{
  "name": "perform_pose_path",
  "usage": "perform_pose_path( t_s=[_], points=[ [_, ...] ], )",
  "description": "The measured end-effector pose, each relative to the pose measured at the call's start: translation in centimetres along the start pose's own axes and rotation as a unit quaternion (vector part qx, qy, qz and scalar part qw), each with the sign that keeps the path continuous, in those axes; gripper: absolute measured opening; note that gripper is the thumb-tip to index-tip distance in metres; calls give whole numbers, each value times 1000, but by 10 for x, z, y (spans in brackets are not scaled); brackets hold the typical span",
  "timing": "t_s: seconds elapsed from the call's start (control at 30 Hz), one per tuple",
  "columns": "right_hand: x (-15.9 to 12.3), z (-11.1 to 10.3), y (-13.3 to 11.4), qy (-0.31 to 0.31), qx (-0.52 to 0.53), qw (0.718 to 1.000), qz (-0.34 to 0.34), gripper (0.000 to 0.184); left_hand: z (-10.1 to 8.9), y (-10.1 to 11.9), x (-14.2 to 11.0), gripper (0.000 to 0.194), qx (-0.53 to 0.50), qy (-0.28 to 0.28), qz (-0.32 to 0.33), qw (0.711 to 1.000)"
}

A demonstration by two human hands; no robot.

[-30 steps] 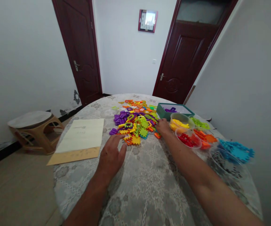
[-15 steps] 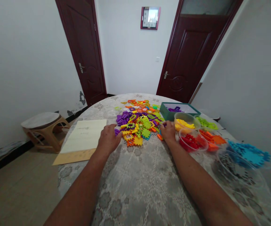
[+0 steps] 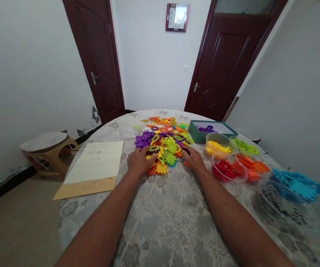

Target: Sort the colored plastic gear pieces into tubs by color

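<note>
A heap of colourful plastic building pieces [image 3: 171,147] lies in the middle of the table, with toothed squares, frames and short rods mixed together. My left hand [image 3: 140,161] rests on the heap's near left side, fingers and thumb apart over green and yellow pieces. At the right edge of the heap is my right hand [image 3: 195,159], its thumb and fingers bent around a small purple piece [image 3: 187,151] that is mostly hidden. A patch of purple rods [image 3: 143,139] lies just beyond my left hand. A yellow toothed square [image 3: 161,169] sits at the near edge.
To the right stand a green box [image 3: 195,133] with purple pieces and clear tubs of yellow [image 3: 218,146], red [image 3: 226,168], orange [image 3: 251,165], blue [image 3: 299,183] and dark pieces [image 3: 282,204]. Paper sheets [image 3: 95,163] lie left; a stool [image 3: 49,152] stands beyond the table.
My left hand has moved right, from beside the heap onto its near left side. My right hand has shifted left, closer against the heap. The view has tilted slightly.
</note>
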State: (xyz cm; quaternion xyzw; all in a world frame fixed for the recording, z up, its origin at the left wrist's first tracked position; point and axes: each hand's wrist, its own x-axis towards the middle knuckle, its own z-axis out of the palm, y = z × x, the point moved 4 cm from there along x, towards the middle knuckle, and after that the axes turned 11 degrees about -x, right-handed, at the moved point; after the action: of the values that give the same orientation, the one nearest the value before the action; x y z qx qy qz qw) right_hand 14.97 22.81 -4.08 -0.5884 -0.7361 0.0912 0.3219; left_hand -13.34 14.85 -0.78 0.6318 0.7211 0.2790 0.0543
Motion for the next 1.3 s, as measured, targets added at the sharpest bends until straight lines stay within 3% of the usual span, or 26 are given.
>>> perform_pose_path(
  t_s=[0.37,0.53,0.67,0.93,1.13,1.3],
  points=[
    [-21,0,-35,-61,23,987,-149,25,14,25,-25,58,-44,-24,89,995],
    [-50,-8,-45,-72,17,983,-166,17,7,33,-52,54,-56,-28,101,993],
    [-83,-22,-56,-73,38,978,-190,22,1,45,-84,57,-57,-31,124,990],
    [-134,-53,-52,-97,99,980,-140,28,-11,57,-141,59,-80,-71,152,983],
    [-129,-59,-36,-39,155,987,-5,37,-17,73,-179,81,-56,-121,191,972],
    [-126,-49,-29,-59,206,977,11,38,-9,84,-184,101,-31,-137,210,967]
  ],
)
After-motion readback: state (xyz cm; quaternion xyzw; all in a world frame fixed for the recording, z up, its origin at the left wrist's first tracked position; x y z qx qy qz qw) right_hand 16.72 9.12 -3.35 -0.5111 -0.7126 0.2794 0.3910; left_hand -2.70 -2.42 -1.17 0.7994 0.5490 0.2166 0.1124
